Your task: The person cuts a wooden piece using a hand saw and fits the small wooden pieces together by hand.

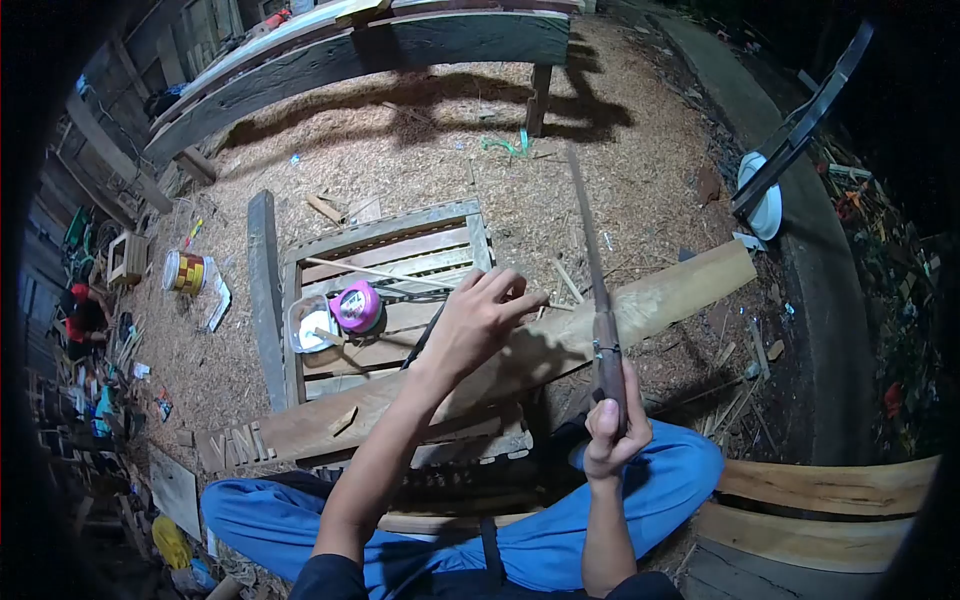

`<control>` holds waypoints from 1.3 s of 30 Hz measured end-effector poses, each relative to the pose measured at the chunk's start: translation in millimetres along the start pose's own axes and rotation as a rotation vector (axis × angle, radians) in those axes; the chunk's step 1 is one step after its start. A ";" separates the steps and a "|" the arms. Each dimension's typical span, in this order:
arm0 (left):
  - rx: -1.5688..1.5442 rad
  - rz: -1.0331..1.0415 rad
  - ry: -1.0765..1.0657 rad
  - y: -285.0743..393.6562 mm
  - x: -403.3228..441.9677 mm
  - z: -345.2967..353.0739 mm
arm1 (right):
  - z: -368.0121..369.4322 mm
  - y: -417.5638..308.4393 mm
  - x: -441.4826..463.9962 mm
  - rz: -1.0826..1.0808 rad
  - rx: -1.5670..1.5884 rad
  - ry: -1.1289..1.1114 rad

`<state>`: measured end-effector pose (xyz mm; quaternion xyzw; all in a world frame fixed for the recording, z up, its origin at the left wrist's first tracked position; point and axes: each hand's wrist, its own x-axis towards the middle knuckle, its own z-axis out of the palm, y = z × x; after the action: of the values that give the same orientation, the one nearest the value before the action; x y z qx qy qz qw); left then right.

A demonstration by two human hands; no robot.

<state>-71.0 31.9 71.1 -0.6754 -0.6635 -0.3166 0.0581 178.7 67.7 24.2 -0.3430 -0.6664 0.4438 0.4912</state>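
My left hand [474, 325] is closed above the long curved wooden plank [670, 295], its fingers around a thin wooden stick [375, 273] that shows on both sides of the hand. Part of that stick is hidden behind my fingers. In my right hand [617, 445] is the brown handle of a long, narrow-bladed machete [590, 235], gripped with my thumb along it. Its blade points up and away from me, apart from the stick. Several short wooden pieces [240, 446] lie on the plank's left end.
Beyond the plank is a slatted wooden pallet [385, 227] with a pink tape measure [357, 306] and a clear plastic tub [312, 323]. A paint bucket [186, 272] stands left on the shavings. A heavy timber bench [400, 62] spans the back. Planks [830, 487] lie at right.
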 end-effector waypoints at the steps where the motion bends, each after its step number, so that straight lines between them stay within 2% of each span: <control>1: 0.002 0.001 0.011 3.1 3.2 -3.9 | -0.4 -1.7 0.1 0.001 0.017 0.027; 3: 0.090 0.050 0.157 8.9 4.6 -13.7 | 1.0 -3.4 -1.0 0.027 0.005 0.016; 4: 0.129 0.073 0.221 8.5 1.7 -17.1 | 4.9 1.6 -0.9 -0.066 0.008 0.025; 5: 0.135 0.066 0.232 10.9 -4.0 -24.2 | 8.3 3.4 -1.1 -0.159 0.012 0.032; 9: 0.311 0.027 0.352 23.5 -45.8 -66.9 | 22.4 -10.6 -0.6 -0.211 -0.166 -0.050; 10: 0.314 0.020 0.369 22.6 -59.7 -75.7 | 30.5 -21.1 2.2 -0.309 -0.201 -0.091; 13: 0.365 -0.011 0.410 25.8 -101.1 -106.3 | 52.9 -33.3 -0.4 -0.315 -0.246 -0.286; 15: 0.408 -0.090 0.378 34.4 -124.2 -127.8 | 72.2 -34.7 0.2 -0.313 -0.244 -0.338; 17: 0.435 -0.097 0.411 37.0 -141.2 -146.0 | 90.8 -43.3 4.7 -0.453 -0.384 -0.412; 21: 0.338 -0.171 0.411 47.6 -164.1 -170.5 | 122.2 -48.8 14.3 -0.545 -0.551 -0.513; 23: 0.197 -0.275 0.468 53.2 -171.2 -173.5 | 136.3 -42.5 20.6 -0.621 -0.595 -0.499; 25: 0.137 -0.322 0.480 60.8 -176.1 -171.2 | 144.8 -37.4 25.2 -0.689 -0.772 -0.561; 29: -0.019 -0.397 0.503 67.7 -179.9 -161.6 | 153.3 -36.4 32.8 -0.711 -0.971 -0.691; 30: -0.019 -0.400 0.501 71.0 -178.0 -157.8 | 152.9 -36.4 33.2 -0.652 -0.992 -0.743; 32: -0.325 -0.641 0.575 78.1 -170.9 -147.5 | 149.6 -35.1 34.9 -0.697 -1.002 -0.739; 33: -0.325 -0.643 0.567 78.4 -169.5 -141.9 | 148.1 -34.3 34.9 -0.743 -1.010 -0.735; 36: -0.612 -0.805 0.559 80.0 -162.4 -126.2 | 146.3 -36.2 32.7 -0.649 -1.032 -0.732; 39: -0.721 -0.898 0.554 80.1 -152.9 -113.1 | 140.5 -43.1 33.5 -0.635 -1.043 -0.763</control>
<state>-23.5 -164.9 110.9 -0.2021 -0.6940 -0.6763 -0.1419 33.6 45.9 58.5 -0.1434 -0.9844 -0.0076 0.1016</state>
